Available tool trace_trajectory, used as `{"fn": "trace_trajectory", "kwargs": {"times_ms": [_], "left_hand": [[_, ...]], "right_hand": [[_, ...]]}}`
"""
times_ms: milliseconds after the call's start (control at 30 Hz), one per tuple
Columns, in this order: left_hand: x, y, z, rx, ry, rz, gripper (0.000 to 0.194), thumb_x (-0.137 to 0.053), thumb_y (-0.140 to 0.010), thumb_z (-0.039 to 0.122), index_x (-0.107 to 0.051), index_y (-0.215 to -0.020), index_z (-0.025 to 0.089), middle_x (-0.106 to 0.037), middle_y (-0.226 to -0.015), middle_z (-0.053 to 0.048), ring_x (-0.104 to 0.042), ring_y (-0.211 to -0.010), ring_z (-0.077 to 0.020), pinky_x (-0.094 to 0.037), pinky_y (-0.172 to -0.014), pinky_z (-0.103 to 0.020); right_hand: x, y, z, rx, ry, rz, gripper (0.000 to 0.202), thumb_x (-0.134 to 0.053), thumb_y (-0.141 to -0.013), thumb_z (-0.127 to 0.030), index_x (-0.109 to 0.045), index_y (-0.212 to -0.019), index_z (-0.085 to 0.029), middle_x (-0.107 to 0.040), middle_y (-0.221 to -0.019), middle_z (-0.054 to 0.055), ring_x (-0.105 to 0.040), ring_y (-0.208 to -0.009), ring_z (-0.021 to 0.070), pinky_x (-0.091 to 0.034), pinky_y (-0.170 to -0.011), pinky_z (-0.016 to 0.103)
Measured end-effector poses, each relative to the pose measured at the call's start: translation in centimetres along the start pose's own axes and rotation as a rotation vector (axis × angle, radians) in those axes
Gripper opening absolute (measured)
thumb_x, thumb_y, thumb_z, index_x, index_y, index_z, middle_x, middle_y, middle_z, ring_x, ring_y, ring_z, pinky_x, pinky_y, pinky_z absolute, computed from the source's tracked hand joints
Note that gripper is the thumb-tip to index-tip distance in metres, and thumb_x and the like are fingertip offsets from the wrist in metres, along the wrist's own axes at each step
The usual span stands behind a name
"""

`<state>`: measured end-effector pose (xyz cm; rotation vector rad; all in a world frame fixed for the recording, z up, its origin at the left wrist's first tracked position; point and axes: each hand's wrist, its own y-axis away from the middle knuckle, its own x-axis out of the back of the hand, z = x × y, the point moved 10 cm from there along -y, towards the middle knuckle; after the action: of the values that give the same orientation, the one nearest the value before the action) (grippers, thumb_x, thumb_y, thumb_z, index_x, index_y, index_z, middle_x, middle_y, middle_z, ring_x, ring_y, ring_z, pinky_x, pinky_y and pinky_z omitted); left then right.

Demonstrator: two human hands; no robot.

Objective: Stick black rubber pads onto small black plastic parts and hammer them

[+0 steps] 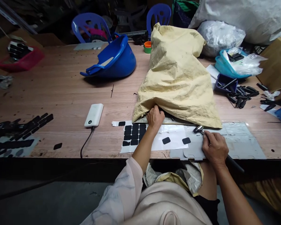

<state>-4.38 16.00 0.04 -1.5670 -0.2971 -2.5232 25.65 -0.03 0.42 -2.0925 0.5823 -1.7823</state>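
Observation:
My left hand is at the mouth of a yellow woven sack, its fingers curled under the lifted edge. Dark things show just inside; what the fingers hold is hidden. My right hand is wrapped round the handle of a hammer, whose metal head lies over a grey sheet at the table's front edge. Between my hands a white backing sheet carries rows of black rounded stickers, with two separate ones farther right.
A white power bank with a cable lies on the left. Behind it a blue basin rests tilted. Black pieces lie at far left. On the right are a dark purple box, loose black parts and a turquoise basket.

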Motion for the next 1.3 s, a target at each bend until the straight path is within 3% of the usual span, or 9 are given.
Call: {"fn": "trace_trajectory", "kwargs": {"times_ms": [167,400,500,633,733,800,933,1133,1300], "left_hand": [[0.6,-0.4,-1.7,0.189,-0.001,0.012,0.029,-0.057,-0.098,0.038,-0.074,-0.111,0.018,-0.076,-0.120,-0.022,-0.073,-0.112,-0.0368,-0.054,-0.092,-0.044],[0.9,0.9,-3.3,0.143,-0.018,-0.034,0.019,-0.066,-0.093,0.036,-0.078,-0.099,0.022,-0.079,-0.116,-0.012,-0.073,-0.109,-0.0297,-0.052,-0.082,-0.035],[1.0,2.8,-3.4,0.038,-0.014,-0.048,0.014,-0.070,-0.092,0.033,-0.076,-0.097,0.022,-0.079,-0.110,-0.008,-0.072,-0.101,-0.0250,-0.050,-0.077,-0.031],[0.5,7.0,-1.7,-0.273,0.071,-0.068,0.009,-0.074,-0.091,0.026,-0.075,-0.098,0.022,-0.076,-0.102,-0.004,-0.068,-0.095,-0.0201,-0.049,-0.077,-0.029],[-1.4,10.5,0.4,-0.537,0.147,-0.155,0.010,-0.078,-0.089,0.025,-0.076,-0.099,0.023,-0.074,-0.099,-0.003,-0.066,-0.098,-0.0211,-0.050,-0.085,-0.032],[-3.2,12.1,1.2,-0.634,0.166,-0.222,0.012,-0.080,-0.087,0.023,-0.077,-0.098,0.023,-0.073,-0.097,-0.003,-0.065,-0.098,-0.0223,-0.050,-0.090,-0.035],[-5.3,12.4,1.1,-0.623,0.206,-0.239,0.019,-0.085,-0.083,0.025,-0.079,-0.101,0.023,-0.073,-0.099,-0.004,-0.063,-0.100,-0.0240,-0.048,-0.095,-0.039],[-5.8,11.9,0.8,-0.600,0.278,-0.248,0.022,-0.088,-0.081,0.029,-0.080,-0.100,0.024,-0.072,-0.099,-0.004,-0.061,-0.101,-0.0242,-0.048,-0.095,-0.039],[-5.8,12.0,0.9,-0.587,0.320,-0.264,0.022,-0.090,-0.078,0.028,-0.081,-0.097,0.025,-0.072,-0.097,-0.003,-0.061,-0.099,-0.0240,-0.048,-0.095,-0.039]], "right_hand": [[-0.3,-0.2,-0.4,0.020,0.013,0.002,0.027,-0.053,-0.100,-0.030,-0.075,-0.113,-0.021,-0.067,-0.092,0.008,-0.053,-0.086,0.0232,-0.041,-0.076,0.036],[-0.8,-0.3,-0.6,0.022,0.017,0.013,0.027,-0.052,-0.100,-0.030,-0.075,-0.112,-0.020,-0.065,-0.092,0.008,-0.050,-0.085,0.0228,-0.037,-0.076,0.036],[-1.0,-0.3,-0.5,0.014,0.021,0.023,0.026,-0.053,-0.099,-0.030,-0.075,-0.111,-0.020,-0.065,-0.091,0.008,-0.048,-0.084,0.0224,-0.035,-0.075,0.035],[-1.0,-0.4,-0.4,0.007,0.024,0.040,0.026,-0.054,-0.099,-0.030,-0.075,-0.111,-0.021,-0.065,-0.092,0.008,-0.048,-0.084,0.0225,-0.034,-0.075,0.035],[-1.2,-0.4,-0.2,-0.015,0.008,0.034,0.028,-0.053,-0.099,-0.030,-0.075,-0.113,-0.020,-0.066,-0.095,0.009,-0.049,-0.085,0.0228,-0.033,-0.074,0.035],[-1.4,-0.3,-0.1,-0.020,-0.003,0.026,0.028,-0.054,-0.099,-0.030,-0.075,-0.114,-0.021,-0.067,-0.096,0.009,-0.050,-0.087,0.0232,-0.033,-0.074,0.035],[-1.7,-0.5,0.3,-0.025,0.000,0.019,0.030,-0.053,-0.099,-0.031,-0.076,-0.116,-0.020,-0.068,-0.096,0.010,-0.051,-0.086,0.0233,-0.036,-0.076,0.035],[-1.1,-0.9,0.4,-0.038,-0.093,-0.033,0.028,-0.053,-0.100,-0.032,-0.076,-0.111,-0.020,-0.067,-0.094,0.009,-0.056,-0.087,0.0232,-0.042,-0.076,0.035],[1.6,1.1,-3.9,-0.017,-0.482,-0.051,0.029,-0.049,-0.105,-0.034,-0.071,-0.119,-0.022,-0.069,-0.101,0.008,-0.065,-0.094,0.0214,-0.051,-0.082,0.034]]}}
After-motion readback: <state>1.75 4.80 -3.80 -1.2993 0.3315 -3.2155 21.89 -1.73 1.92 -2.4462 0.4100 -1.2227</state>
